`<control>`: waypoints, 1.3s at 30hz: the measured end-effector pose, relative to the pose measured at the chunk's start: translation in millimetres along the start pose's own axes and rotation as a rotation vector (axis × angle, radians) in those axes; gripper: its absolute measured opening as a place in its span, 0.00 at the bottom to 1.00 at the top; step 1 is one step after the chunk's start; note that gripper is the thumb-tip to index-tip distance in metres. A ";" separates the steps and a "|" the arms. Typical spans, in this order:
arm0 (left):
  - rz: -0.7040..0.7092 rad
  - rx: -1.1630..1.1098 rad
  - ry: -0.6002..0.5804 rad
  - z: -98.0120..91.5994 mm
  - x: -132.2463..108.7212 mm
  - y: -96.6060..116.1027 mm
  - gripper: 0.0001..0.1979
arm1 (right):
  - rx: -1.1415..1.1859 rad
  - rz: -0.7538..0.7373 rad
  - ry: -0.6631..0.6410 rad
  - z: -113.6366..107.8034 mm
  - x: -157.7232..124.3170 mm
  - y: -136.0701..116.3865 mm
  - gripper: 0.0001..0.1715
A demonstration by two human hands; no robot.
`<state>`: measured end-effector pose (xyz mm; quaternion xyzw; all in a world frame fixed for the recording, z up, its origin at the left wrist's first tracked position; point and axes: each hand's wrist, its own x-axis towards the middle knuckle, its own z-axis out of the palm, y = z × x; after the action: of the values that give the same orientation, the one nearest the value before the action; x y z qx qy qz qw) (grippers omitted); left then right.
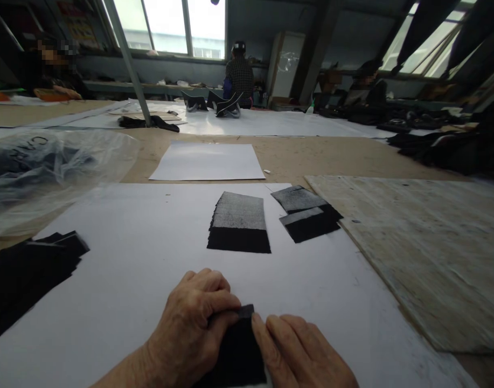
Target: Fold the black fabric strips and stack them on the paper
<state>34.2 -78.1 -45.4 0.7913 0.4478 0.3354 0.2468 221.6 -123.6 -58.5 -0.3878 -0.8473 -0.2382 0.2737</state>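
A black fabric piece (239,353) with a grey strip at its top edge lies in front of me on a white sheet (129,302). My left hand (194,318) is closed on its upper left, thumb and bent forefinger pinching near the top edge. Along the right edge, my right hand (301,350) has its fingers pressed together, the forefinger touching the top corner; its thumb is hidden. Beyond my hands, a fanned stack of black-and-grey fabric pieces (238,221) sits on the sheet. Several similar loose pieces (307,213) overlap to its right.
Dark fabric pieces (36,269) lie at the left, below a clear plastic bag (61,167). A pale board (424,253) covers the right side. Farther off are a smaller white sheet (208,161), a metal pole (129,59) and dark cloth piles (444,148). Other people are in the background.
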 end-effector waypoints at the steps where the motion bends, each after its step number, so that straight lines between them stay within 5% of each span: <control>1: 0.039 0.007 0.007 -0.2 -0.2 -1.0 0.11 | 0.014 -0.005 -0.007 0.4 1.3 -0.2 0.14; 10: 0.411 0.085 -0.136 -5.2 3.0 -9.6 0.12 | 0.107 0.020 0.099 14.0 -0.8 2.6 0.15; 17: 0.590 0.265 -0.200 -7.0 6.3 -2.0 0.18 | 0.154 0.049 0.032 7.8 1.0 7.0 0.15; 23: 0.543 0.322 -0.222 -7.3 3.7 6.6 0.22 | 0.446 0.206 -0.152 -5.5 2.1 17.2 0.16; 30: 0.562 0.256 -0.212 -5.5 4.7 1.5 0.18 | 0.226 -0.001 0.030 8.5 9.4 5.8 0.17; 39: 0.382 0.112 -0.167 -32.4 -10.3 -14.0 0.16 | 0.207 -0.081 -0.035 9.2 11.1 9.1 0.20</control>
<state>-1.6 -77.5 -37.0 0.8993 0.2857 0.2839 0.1706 220.1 -106.8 -56.3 -0.3270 -0.8870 -0.1535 0.2876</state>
